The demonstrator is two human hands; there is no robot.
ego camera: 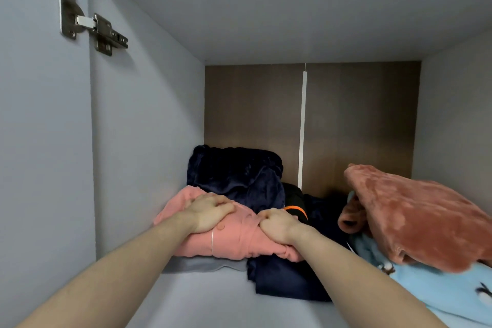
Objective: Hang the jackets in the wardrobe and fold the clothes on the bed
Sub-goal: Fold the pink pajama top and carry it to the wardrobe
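Both on the folded salmon-pink buttoned garment (226,237) on the grey wardrobe shelf (213,298): left hand (210,212) flat on top, right hand (277,225) gripping its right edge, dark navy fleece (237,173) right behind.

wardrobe shelf (213,298) + side walls pale grey-lilac, back panel (253,106) brown w/ white vertical strip (302,125); hinge (93,22) silver metal; folded garment (231,237) salmon pink, matching pink button, thin white line; grey cloth (205,265) under it; plush item behind (237,170) dark navy; navy fabric (287,282) in front; black piece w/ orange stripe (295,204); fuzzy throw (415,218) rust-brown; fleece (439,290) light blue w/ small black-white figures
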